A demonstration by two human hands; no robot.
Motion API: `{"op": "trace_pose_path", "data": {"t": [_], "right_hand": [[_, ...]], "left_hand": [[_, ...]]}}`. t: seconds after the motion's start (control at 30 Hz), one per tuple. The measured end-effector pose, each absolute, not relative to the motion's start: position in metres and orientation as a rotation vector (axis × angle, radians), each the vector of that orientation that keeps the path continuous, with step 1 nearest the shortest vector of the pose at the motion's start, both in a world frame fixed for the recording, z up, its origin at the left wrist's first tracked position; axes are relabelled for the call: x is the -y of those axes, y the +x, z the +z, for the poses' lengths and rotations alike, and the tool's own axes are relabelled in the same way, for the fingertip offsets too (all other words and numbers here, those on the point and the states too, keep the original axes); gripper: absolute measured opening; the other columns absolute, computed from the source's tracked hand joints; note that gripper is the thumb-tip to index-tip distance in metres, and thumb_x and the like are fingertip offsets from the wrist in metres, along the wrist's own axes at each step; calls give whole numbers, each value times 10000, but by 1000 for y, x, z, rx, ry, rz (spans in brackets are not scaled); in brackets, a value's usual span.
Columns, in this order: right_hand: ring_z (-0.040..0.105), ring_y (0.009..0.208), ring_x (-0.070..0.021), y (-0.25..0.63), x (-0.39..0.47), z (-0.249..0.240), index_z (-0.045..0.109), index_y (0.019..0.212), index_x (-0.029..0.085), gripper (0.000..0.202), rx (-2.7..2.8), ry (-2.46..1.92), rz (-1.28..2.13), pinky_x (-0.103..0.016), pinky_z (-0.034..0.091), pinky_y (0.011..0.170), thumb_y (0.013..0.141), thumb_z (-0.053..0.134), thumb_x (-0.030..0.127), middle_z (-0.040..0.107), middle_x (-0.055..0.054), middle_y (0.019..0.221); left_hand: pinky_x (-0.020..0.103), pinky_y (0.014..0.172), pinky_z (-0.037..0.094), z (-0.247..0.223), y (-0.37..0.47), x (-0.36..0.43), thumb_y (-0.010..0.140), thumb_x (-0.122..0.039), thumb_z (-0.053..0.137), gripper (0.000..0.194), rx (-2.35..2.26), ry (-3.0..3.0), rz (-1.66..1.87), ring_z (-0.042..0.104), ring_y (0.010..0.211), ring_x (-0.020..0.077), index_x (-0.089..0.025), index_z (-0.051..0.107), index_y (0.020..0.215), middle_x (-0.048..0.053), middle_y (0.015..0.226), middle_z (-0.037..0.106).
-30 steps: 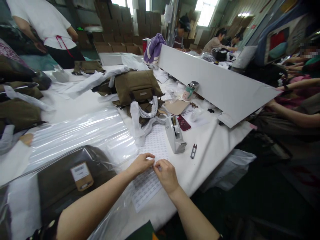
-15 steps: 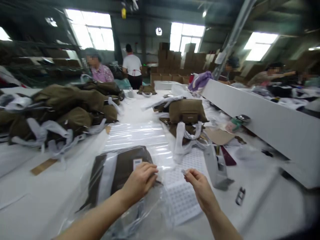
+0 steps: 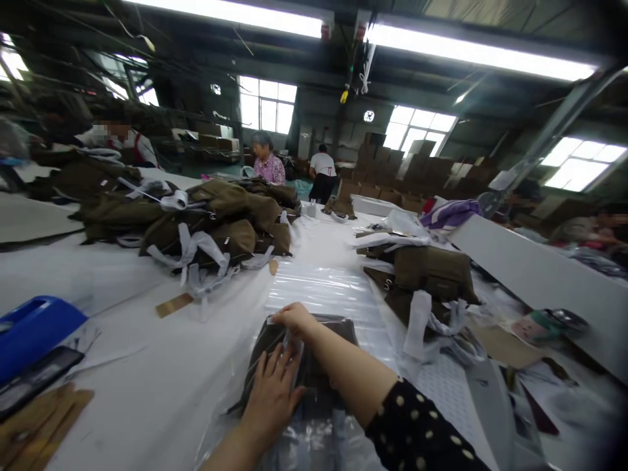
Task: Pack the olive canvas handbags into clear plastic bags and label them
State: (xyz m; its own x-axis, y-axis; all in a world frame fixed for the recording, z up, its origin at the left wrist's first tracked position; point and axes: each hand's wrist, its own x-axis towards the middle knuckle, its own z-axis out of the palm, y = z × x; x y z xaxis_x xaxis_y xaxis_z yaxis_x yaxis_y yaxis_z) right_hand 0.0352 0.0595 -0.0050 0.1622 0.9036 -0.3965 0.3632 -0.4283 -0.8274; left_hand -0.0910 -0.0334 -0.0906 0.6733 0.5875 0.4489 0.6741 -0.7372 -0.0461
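Note:
A dark brown bag lies in front of me inside a clear plastic bag. My left hand rests on it with the palm down and the fingers stretched out. Reaching across from the right, my right hand is at the upper edge of the bag, just beyond my left fingertips. Its fingers are pinched together; whatever they hold is too small to make out. Beyond the bag, clear plastic sheets lie flat on the white table.
Brown bags with white wrapped straps are heaped at left, and more at right. A printed sheet and tape dispenser stand at right. A blue object and phone lie left. Several people work beyond.
My right hand has moved left from beside the bag to its upper edge. My left hand has shifted and now lies flat. The view has turned left and tilted up.

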Motion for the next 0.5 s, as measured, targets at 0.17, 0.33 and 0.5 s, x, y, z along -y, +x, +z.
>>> {"op": "trace_pose_path", "data": {"t": [0.17,0.33,0.5], "right_hand": [[598,593,-169,24,-76,-23,642,594,162,77,1245,-2126,1038,-234,407,517,601,676,231,614,-6,550],[648,808,-268,11,-76,-21,647,748,155,193,1276,-2317,805,-298,465,639,603,680,278,692,-123,798],[623,904,-279,7,-61,-4,509,1073,126,422,1359,-2332,547,-365,466,744,721,603,337,662,-158,943]], "left_hand": [[523,1014,264,-93,-94,33,806,-350,542,602,1055,-2704,-651,263,1296,314,-206,338,1354,65,1436,303],[536,974,340,-94,-90,29,777,-347,565,578,1036,-2735,-772,325,1259,342,-179,408,1307,90,1374,405],[497,974,393,-93,-152,32,775,-457,548,594,1362,-2774,-1055,373,1241,314,-183,414,1285,128,1361,403]]}}
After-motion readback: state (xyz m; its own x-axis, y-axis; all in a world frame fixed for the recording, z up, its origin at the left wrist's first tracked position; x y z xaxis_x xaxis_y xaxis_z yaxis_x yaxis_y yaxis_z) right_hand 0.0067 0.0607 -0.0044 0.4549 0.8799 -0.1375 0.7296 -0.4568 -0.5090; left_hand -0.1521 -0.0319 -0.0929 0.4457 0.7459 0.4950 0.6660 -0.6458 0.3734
